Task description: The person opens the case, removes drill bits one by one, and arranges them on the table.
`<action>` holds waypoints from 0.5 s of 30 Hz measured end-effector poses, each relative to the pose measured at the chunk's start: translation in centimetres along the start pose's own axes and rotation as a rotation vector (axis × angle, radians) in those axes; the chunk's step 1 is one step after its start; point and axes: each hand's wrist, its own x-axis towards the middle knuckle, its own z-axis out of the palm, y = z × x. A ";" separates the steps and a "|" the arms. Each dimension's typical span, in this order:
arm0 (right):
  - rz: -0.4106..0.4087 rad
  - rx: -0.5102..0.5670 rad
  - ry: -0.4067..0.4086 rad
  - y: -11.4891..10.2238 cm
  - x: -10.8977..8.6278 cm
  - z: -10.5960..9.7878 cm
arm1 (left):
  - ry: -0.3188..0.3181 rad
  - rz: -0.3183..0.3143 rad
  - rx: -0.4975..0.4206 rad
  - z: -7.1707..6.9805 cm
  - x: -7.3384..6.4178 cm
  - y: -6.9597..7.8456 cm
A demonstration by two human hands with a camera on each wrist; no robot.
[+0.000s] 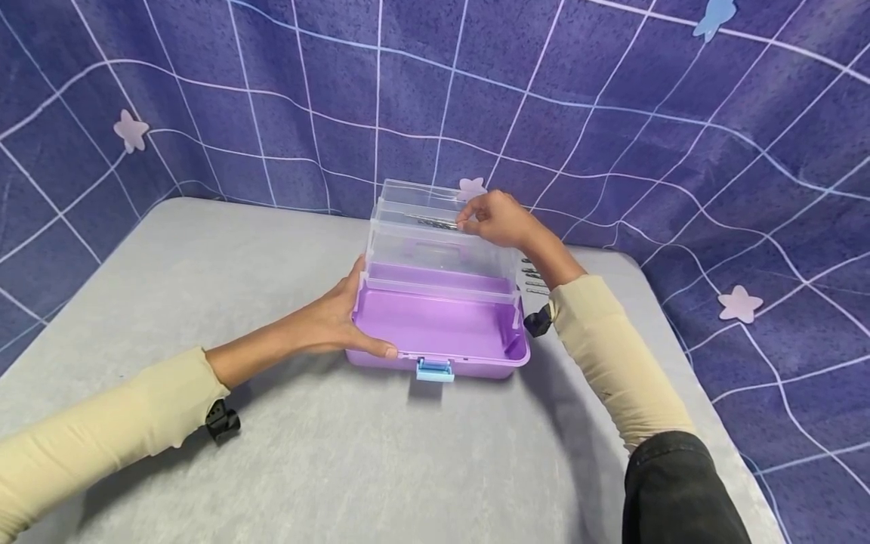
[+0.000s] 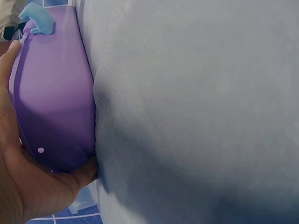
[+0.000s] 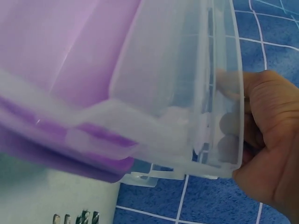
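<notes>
A purple storage box (image 1: pixel 435 321) stands open on the table, with a light blue latch (image 1: pixel 435 370) at its front. Clear plastic trays (image 1: pixel 442 258) rise in steps at its back. My left hand (image 1: pixel 333 317) grips the box's left end, thumb along the front rim; in the left wrist view its fingers wrap the purple wall (image 2: pixel 56 88). My right hand (image 1: pixel 499 217) is at the upper tray's right end, pinching a thin drill bit (image 1: pixel 438 224) among other bits. Through the clear tray wall (image 3: pixel 173 60), the right wrist view shows its fingertips inside.
Several more drill bits (image 1: pixel 535 281) lie in a row on the grey table (image 1: pixel 306 453), right of the box and below my right forearm. Behind hangs a blue curtain (image 1: pixel 326 91) with a white grid and star shapes.
</notes>
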 end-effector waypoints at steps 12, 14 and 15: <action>-0.027 -0.070 -0.051 -0.6 0.6 -0.5 | -0.006 0.031 -0.050 0.0 0.0 0.0; -0.055 -0.096 -0.048 -0.7 0.6 -0.5 | -0.002 0.041 -0.052 -0.1 0.1 0.1; -0.067 -0.105 -0.045 -0.8 0.6 -0.5 | 0.000 0.043 -0.045 -0.1 0.1 0.1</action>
